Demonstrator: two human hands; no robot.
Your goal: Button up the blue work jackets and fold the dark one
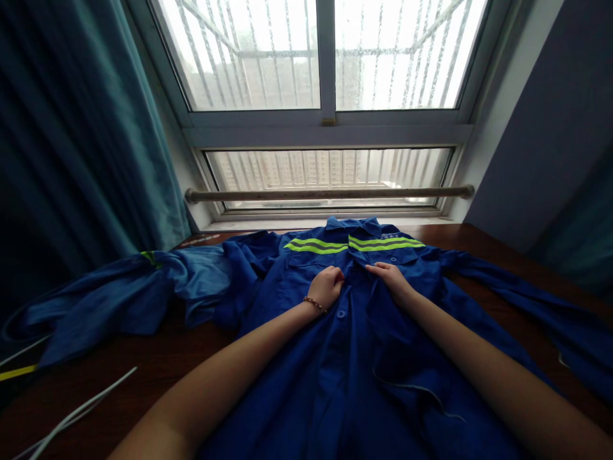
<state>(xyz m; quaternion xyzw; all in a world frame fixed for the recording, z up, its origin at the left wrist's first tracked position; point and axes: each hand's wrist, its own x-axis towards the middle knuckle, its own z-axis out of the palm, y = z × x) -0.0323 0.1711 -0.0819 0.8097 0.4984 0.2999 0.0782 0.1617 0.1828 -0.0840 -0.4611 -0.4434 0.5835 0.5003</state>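
A blue work jacket [292, 364] lies front up, its collar toward the window and its sleeves spread to both sides. Yellow-green reflective bands [318, 246] cross its chest. My left hand [327, 287], with a beaded bracelet at the wrist, is closed on the front edge near the middle of the chest. Just to the right, my right hand [390, 278] pinches the other front edge between thumb and fingers. A button [341, 314] shows on the front strip below my left hand. The fingertips of both hands are partly hidden by cloth.
The jacket rests on a dark brown wooden surface [138, 396] below a barred window [327, 64]. A horizontal rail [330, 194] runs across the window. White cords [86, 409] lie at lower left. A blue-green curtain [90, 128] hangs at left.
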